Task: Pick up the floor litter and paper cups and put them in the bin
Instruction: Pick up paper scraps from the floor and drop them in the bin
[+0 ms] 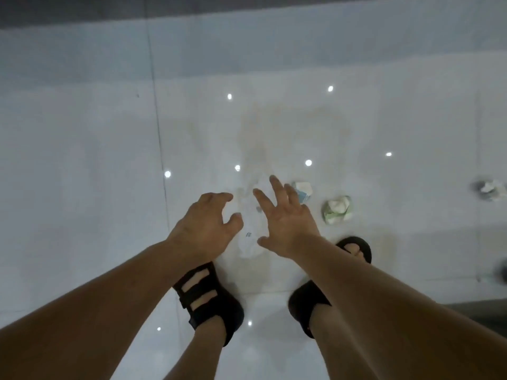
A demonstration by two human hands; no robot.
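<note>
A crumpled white sheet of paper [249, 237] lies on the glossy white floor, hard to tell from the tile, just in front of my feet. My left hand [207, 224] hovers over its left side with fingers loosely curled and holds nothing. My right hand [285, 215] hovers over its right side with fingers spread. To the right lie a crushed white and blue paper cup [304, 191] and a crushed white and green paper cup [337, 209]. No bin is in view.
More crumpled litter [491, 191] lies at the far right edge. My two feet in black sandals [211, 297] stand on the tiles below the hands. A dark strip [247, 9] runs along the top. A tile joint [159, 138] runs down the left.
</note>
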